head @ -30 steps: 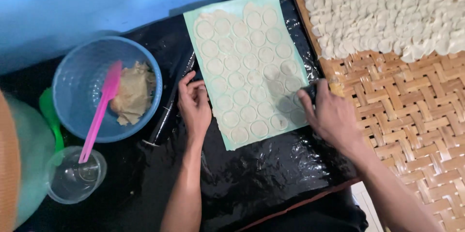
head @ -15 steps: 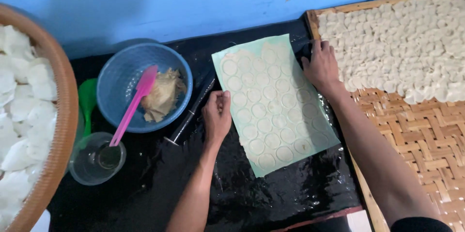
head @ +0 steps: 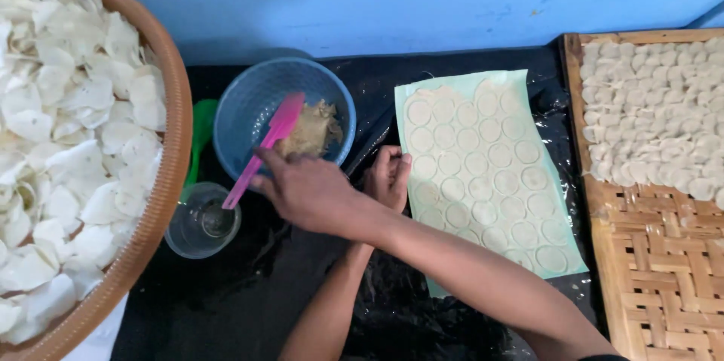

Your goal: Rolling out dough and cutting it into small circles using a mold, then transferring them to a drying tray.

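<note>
Right hand (head: 313, 193) crosses left, fingers loose and empty, touching the pink spatula (head: 264, 150) slanting up-right into the bowl (head: 249, 101); left hand (head: 386, 178), curled, rests by the sheet (head: 490, 180)

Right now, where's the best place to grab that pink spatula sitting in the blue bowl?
Grip the pink spatula on its handle's lower half, which juts over the blue bowl rim toward the clear glass. Come from the near side, where the right hand is; the blade end lies in paste.
</note>
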